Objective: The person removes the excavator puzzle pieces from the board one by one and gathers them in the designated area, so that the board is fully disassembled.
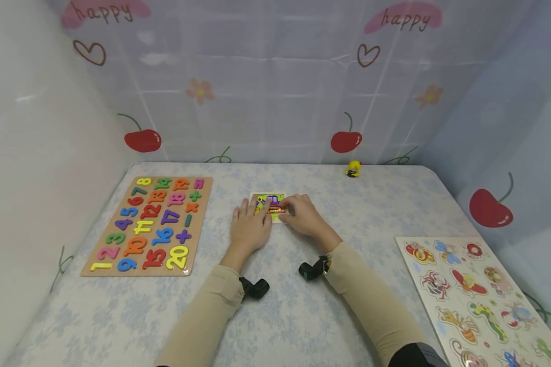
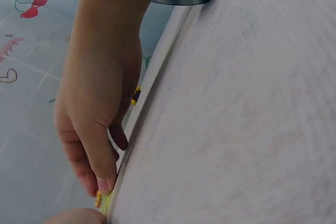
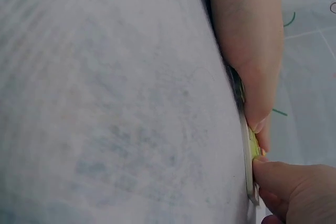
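Observation:
A small square picture puzzle (image 1: 270,203) with a yellow-green frame lies flat in the middle of the table. My left hand (image 1: 250,227) lies flat beside it, its straight index finger resting on the puzzle's left part. My right hand (image 1: 304,214) comes in from the right, its fingertips pressing on the puzzle's right side. In the left wrist view the left hand (image 2: 100,108) reaches down to the puzzle's edge (image 2: 103,201). The right wrist view shows the right hand (image 3: 247,51) lying along the thin puzzle (image 3: 252,153), with a left fingertip (image 3: 289,187) meeting it.
A wooden number puzzle board (image 1: 149,224) with coloured numbers lies at the left. An animal peg puzzle (image 1: 477,300) lies at the front right edge. A small yellow toy (image 1: 353,168) stands at the back by the cherry-print curtain. The table (image 1: 303,316) has a pale floral cloth.

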`<act>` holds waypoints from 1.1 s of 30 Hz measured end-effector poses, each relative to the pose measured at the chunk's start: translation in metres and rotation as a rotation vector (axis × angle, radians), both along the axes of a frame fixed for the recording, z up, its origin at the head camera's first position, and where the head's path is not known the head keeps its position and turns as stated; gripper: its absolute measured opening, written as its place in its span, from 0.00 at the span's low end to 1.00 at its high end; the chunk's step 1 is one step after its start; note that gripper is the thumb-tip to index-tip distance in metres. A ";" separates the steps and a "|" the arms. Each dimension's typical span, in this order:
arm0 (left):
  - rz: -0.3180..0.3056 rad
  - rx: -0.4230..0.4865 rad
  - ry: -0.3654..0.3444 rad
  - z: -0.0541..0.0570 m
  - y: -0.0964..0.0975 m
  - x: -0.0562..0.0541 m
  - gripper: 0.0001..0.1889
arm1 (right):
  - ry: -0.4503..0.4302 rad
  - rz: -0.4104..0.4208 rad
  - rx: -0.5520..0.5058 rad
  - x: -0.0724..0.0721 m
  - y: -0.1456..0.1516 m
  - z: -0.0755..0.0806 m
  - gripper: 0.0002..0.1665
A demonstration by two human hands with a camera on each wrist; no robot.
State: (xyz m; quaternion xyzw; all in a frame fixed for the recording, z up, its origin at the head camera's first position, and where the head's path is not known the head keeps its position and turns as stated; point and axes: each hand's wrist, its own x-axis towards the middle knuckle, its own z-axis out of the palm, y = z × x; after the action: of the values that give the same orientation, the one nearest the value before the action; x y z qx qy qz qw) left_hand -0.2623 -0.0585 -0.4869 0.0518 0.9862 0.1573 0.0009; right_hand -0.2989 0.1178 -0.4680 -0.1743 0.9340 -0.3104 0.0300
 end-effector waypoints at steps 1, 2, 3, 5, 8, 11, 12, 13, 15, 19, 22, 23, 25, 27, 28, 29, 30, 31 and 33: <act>-0.001 0.001 0.003 0.000 0.000 0.000 0.28 | -0.004 -0.001 -0.024 0.000 -0.001 0.001 0.17; -0.002 0.003 0.007 0.000 0.000 0.000 0.28 | -0.014 -0.003 -0.050 0.000 -0.001 0.001 0.15; -0.003 0.005 0.008 0.001 0.000 0.000 0.28 | -0.022 0.000 -0.077 0.000 -0.001 0.002 0.14; -0.005 0.006 0.015 0.001 0.000 0.000 0.28 | -0.034 0.015 -0.121 -0.001 -0.002 0.003 0.13; -0.005 0.005 0.020 0.001 0.000 0.000 0.28 | -0.036 0.041 -0.135 0.000 -0.001 0.005 0.12; -0.006 0.004 0.019 0.000 0.000 0.000 0.28 | -0.048 0.028 -0.152 0.001 0.003 0.006 0.12; -0.006 0.005 0.017 -0.001 0.001 0.000 0.28 | -0.058 0.016 -0.163 0.002 0.005 0.006 0.12; -0.005 0.004 0.015 -0.001 0.001 0.000 0.28 | -0.071 0.001 -0.180 0.003 0.008 0.008 0.11; -0.001 0.009 0.012 -0.001 0.001 0.001 0.28 | -0.100 -0.028 -0.222 0.005 0.014 0.013 0.11; 0.010 0.022 0.007 0.000 0.001 0.003 0.28 | -0.143 -0.052 -0.233 0.007 0.029 0.024 0.10; 0.010 0.038 0.006 0.001 0.000 0.003 0.28 | -0.171 -0.066 -0.195 0.006 0.045 0.028 0.11; 0.007 0.042 0.006 0.001 0.000 0.004 0.28 | -0.183 -0.075 -0.188 0.006 0.051 0.029 0.11; 0.003 0.047 0.006 0.000 -0.001 0.004 0.28 | -0.200 -0.082 -0.172 0.006 0.064 0.030 0.12; -0.001 0.046 0.009 0.000 -0.001 0.003 0.29 | -0.214 -0.081 -0.166 0.006 0.078 0.031 0.13; -0.003 0.045 0.010 0.000 -0.001 0.003 0.29 | -0.219 -0.079 -0.165 0.006 0.085 0.031 0.13; -0.005 0.044 0.011 0.000 -0.001 0.003 0.29 | -0.220 -0.076 -0.164 0.006 0.092 0.031 0.13; -0.005 0.044 0.011 -0.001 -0.001 0.003 0.29 | -0.222 -0.071 -0.160 0.006 0.099 0.031 0.13; -0.005 0.042 0.012 -0.001 -0.002 0.003 0.29 | -0.227 -0.071 -0.158 0.007 0.105 0.031 0.13; -0.004 0.042 0.010 -0.001 -0.002 0.003 0.29 | -0.235 -0.069 -0.142 0.007 0.118 0.031 0.14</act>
State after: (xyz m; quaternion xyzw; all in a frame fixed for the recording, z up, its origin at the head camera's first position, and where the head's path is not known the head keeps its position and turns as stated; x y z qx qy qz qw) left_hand -0.2597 -0.0603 -0.4883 0.0547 0.9825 0.1777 -0.0049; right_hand -0.2917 0.2362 -0.4365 -0.1061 0.9052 -0.3950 0.1159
